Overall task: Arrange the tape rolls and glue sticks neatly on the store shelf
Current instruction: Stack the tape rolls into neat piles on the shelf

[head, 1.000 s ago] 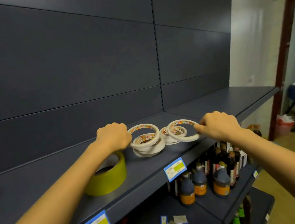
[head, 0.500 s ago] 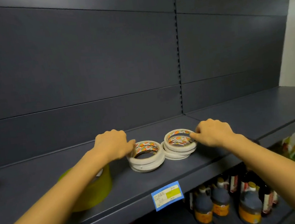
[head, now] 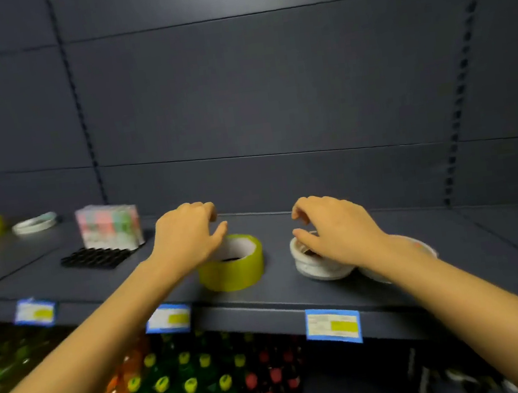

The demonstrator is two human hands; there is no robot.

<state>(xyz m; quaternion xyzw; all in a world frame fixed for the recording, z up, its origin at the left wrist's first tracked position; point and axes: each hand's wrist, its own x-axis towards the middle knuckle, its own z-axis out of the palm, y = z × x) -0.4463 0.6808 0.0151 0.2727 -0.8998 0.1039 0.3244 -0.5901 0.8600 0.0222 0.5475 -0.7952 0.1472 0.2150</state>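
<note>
- Counting three price tags (head: 333, 326), we read none.
- Left hand (head: 187, 234) loosely curled above one yellow tape roll (head: 232, 266).
- Right hand (head: 336, 229) loose, thumb touching white tape rolls (head: 318, 269).

Dim light from above, soft motion blur throughout, wide-angle bending at edges.

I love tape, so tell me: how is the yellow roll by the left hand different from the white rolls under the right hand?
The yellow tape roll is yellow-green with a white core; the white tape rolls look whitish. The yellow tape roll is one tall roll; the white tape rolls are thin ones stacked. Both are round and lie flat on the dark shelf.
</note>
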